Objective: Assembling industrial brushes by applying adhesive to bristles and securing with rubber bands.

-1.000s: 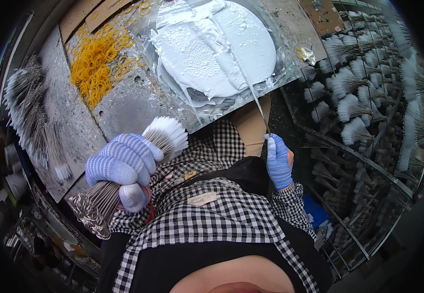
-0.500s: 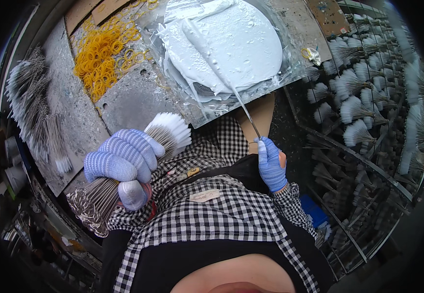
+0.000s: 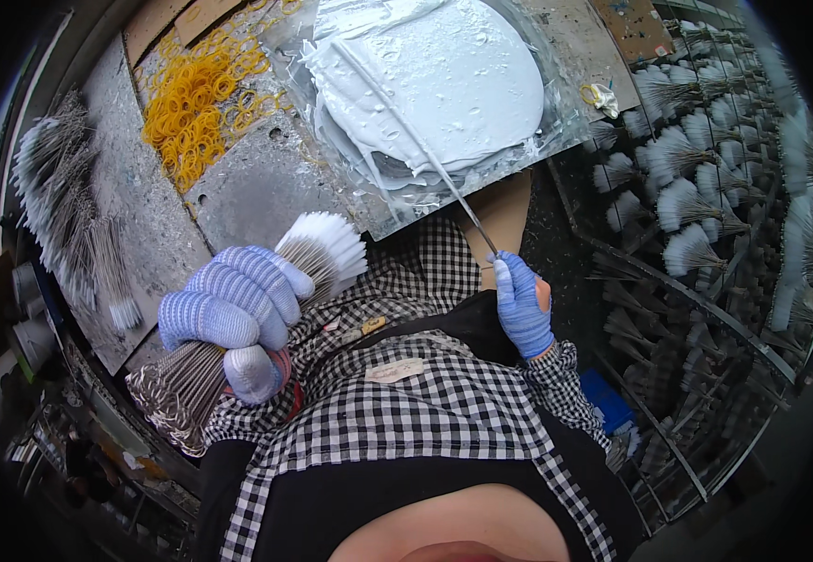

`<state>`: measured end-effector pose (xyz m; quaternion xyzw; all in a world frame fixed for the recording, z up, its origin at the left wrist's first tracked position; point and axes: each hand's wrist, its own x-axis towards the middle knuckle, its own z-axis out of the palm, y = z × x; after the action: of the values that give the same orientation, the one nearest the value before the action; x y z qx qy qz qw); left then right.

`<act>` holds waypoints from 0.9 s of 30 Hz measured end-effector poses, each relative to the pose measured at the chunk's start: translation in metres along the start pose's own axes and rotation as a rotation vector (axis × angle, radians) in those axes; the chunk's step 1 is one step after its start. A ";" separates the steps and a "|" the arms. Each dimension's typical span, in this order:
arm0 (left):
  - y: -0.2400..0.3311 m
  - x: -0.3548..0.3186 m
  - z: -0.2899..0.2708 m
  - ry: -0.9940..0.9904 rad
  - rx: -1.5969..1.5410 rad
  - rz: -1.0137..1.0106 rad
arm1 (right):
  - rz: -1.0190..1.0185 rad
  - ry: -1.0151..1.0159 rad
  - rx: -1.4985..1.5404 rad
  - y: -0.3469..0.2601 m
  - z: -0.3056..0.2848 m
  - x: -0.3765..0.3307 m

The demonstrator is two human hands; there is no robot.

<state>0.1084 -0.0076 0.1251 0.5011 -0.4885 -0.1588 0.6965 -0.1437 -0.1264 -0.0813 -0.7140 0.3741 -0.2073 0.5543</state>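
Observation:
My left hand (image 3: 235, 316), in a blue-and-white knit glove, grips a thick bundle of thin metal rods (image 3: 182, 379) whose white-coated tips (image 3: 324, 245) fan out toward the bench. My right hand (image 3: 523, 304), in a blue glove, holds one long thin rod (image 3: 430, 164) by its lower end. That rod lies across a round pool of white paste (image 3: 444, 80) spread on a clear plastic sheet (image 3: 556, 122). The rod's far part is coated white.
A pile of yellow rubber bands (image 3: 196, 94) lies on the grey bench at the upper left. More rod bundles (image 3: 60, 201) lie at the left edge. A metal rack with several white-tipped bundles (image 3: 697, 201) stands at the right.
My right hand has drawn the single rod slightly to the right across the white paste. The left hand and its bundle have shifted a little lower.

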 end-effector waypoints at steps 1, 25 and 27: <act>0.001 0.000 0.000 -0.009 -0.001 0.000 | 0.004 0.011 -0.007 0.002 -0.002 0.001; 0.002 0.002 0.000 -0.076 0.024 -0.055 | -0.022 -0.025 0.006 -0.001 -0.012 0.005; 0.003 0.002 0.000 -0.063 0.046 -0.045 | -0.020 -0.055 0.021 -0.003 -0.009 0.003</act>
<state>0.1080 -0.0078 0.1282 0.5225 -0.5022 -0.1791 0.6653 -0.1472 -0.1336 -0.0765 -0.7176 0.3492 -0.1970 0.5696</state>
